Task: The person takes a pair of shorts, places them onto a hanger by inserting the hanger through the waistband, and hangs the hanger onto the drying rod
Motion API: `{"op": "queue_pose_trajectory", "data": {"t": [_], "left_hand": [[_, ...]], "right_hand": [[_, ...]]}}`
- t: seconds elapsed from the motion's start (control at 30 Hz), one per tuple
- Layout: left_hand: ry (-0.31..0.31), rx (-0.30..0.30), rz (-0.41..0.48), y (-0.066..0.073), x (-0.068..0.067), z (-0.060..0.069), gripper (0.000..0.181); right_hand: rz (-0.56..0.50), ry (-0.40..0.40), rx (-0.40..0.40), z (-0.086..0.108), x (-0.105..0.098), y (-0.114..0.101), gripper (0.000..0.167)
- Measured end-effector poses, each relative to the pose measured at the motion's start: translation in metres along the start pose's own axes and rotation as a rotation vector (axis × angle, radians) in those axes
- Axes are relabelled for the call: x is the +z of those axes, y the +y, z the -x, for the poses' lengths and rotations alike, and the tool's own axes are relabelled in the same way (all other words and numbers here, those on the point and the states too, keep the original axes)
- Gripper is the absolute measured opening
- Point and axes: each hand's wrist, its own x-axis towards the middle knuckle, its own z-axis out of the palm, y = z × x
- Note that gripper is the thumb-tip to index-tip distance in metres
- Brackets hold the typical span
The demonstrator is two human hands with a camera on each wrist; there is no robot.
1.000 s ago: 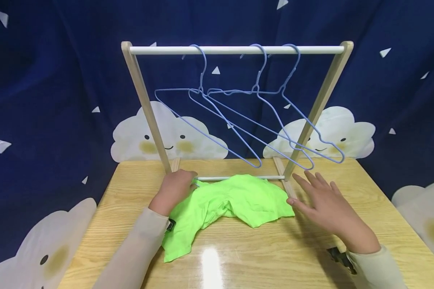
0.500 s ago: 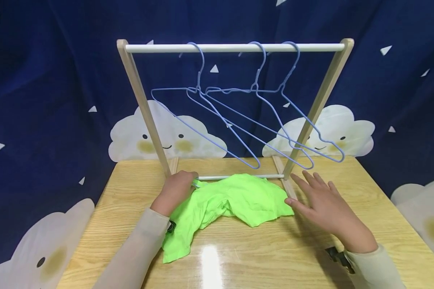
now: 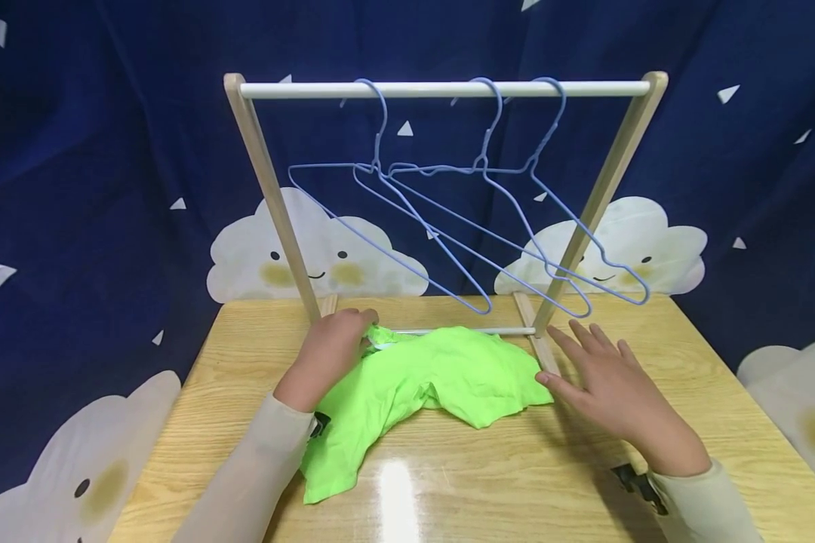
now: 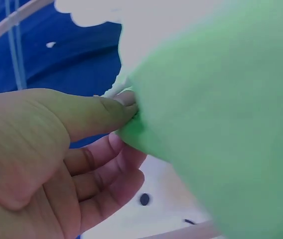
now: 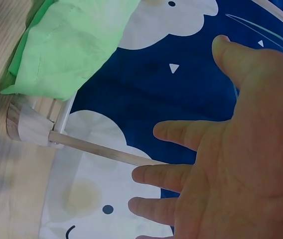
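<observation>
A bright green shirt (image 3: 448,369) lies crumpled on the table in the head view, at the foot of a small clothes rack (image 3: 607,188). My left hand (image 3: 333,351) is at the shirt's left end. Its thumb and index finger pinch the fabric edge, as the left wrist view shows, where the green cloth (image 4: 221,119) fills the right side. A pale strip shows at the shirt's edge by that hand; what it is, I cannot tell. My right hand (image 3: 618,385) hovers just right of the shirt, fingers spread, holding nothing; its palm (image 5: 251,164) shows in the right wrist view.
Three blue wire hangers (image 3: 441,234) hang from the rack's white top rail (image 3: 421,90), their lower ends above the shirt. A white lower bar (image 3: 502,331) runs behind the shirt. The wooden table (image 3: 489,483) meets a dark blue curtain (image 3: 109,188) with cloud prints.
The shirt's edge beside my left hand has risen slightly and shows more pale strip. Its lower left corner has slid a little toward me. My right hand stays almost still.
</observation>
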Motion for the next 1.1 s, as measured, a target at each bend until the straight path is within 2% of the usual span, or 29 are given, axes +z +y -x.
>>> {"op": "queue_pose_trajectory", "data": {"t": [0.23, 0.4, 0.6, 0.9, 1.1], "left_hand": [[0.110, 0.046, 0.048, 0.019, -0.030, 0.011, 0.037], [0.198, 0.110, 0.054, 0.034, -0.048, 0.020, 0.040], [0.308, 0.188, 0.041, 0.051, -0.065, 0.031, 0.038], [0.442, 0.277, -0.011, 0.073, -0.087, 0.046, 0.034], [0.521, 0.315, -0.004, 0.084, -0.102, 0.056, 0.036]], "right_hand": [[0.002, 0.010, -0.006, 0.002, -0.001, -0.002, 0.084], [-0.002, 0.013, -0.005, 0.003, -0.001, -0.004, 0.084], [-0.013, 0.026, -0.018, 0.003, -0.003, -0.007, 0.082], [-0.016, 0.046, -0.038, 0.005, -0.005, -0.014, 0.080], [-0.045, 0.092, -0.092, 0.005, -0.004, -0.026, 0.072]]}}
